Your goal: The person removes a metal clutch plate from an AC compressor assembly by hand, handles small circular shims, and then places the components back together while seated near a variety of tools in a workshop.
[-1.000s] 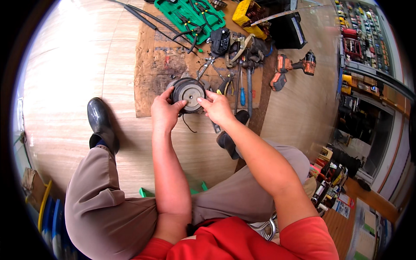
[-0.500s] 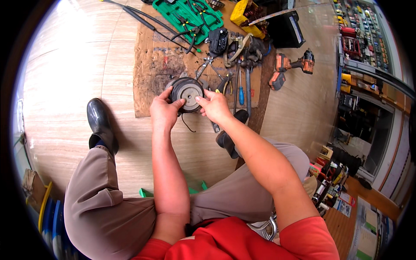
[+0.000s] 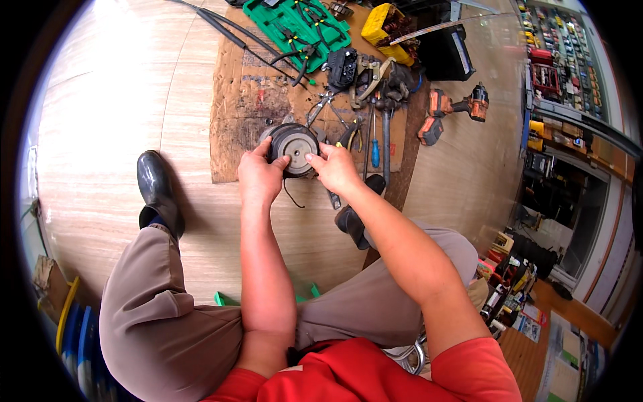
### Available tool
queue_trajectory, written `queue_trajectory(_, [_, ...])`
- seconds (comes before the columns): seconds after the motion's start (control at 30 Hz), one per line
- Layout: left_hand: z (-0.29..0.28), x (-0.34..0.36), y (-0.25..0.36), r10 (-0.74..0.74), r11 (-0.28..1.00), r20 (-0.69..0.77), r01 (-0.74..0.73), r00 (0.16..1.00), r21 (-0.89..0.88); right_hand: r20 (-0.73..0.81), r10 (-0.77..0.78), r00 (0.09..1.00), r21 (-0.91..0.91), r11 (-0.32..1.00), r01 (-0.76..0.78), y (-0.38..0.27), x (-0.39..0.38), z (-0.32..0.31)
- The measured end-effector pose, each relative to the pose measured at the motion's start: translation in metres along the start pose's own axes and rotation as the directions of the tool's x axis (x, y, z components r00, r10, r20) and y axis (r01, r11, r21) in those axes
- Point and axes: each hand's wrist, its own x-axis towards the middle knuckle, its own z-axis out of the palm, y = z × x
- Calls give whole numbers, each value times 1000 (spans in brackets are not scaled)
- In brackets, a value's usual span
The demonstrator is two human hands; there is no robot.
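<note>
A round pulley (image 3: 299,145), with a grey metal face, a small centre hole and a black rim, is held over the cardboard between my two hands. My left hand (image 3: 261,173) grips its left side, the thumb lying on the lower face. From the right, my right hand (image 3: 336,170) pinches the rim, its thumb tip on the face; the fingers underneath are partly hidden. A thin black wire (image 3: 293,195) hangs from the pulley's lower side. Just beyond my right hand lie pliers (image 3: 349,136) and a screwdriver (image 3: 375,154) with a blue handle.
Stained cardboard (image 3: 231,134) covers the floor under the tools. A hammer (image 3: 386,137), a green tool case (image 3: 266,21) and a yellow container (image 3: 376,25) lie farther off. An orange-black cordless power tool (image 3: 462,106) is at right. My boots (image 3: 154,179) flank the work.
The whole view has shifted slightly, so things sit a little farther right. Both hands keep the same hold on the pulley, which looks barely changed.
</note>
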Motion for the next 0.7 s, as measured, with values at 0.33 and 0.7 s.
queue_trajectory(0.33, [3,3,-4,3,1000,-2,-3,1000,-12,-73,-54,996,48,997,57,-3,-1,1])
queue_trajectory(0.7, [4,0,-2,67,997,-52,-69,996,-32,-52,15,999,-8,1000,-15,-5,3,-1])
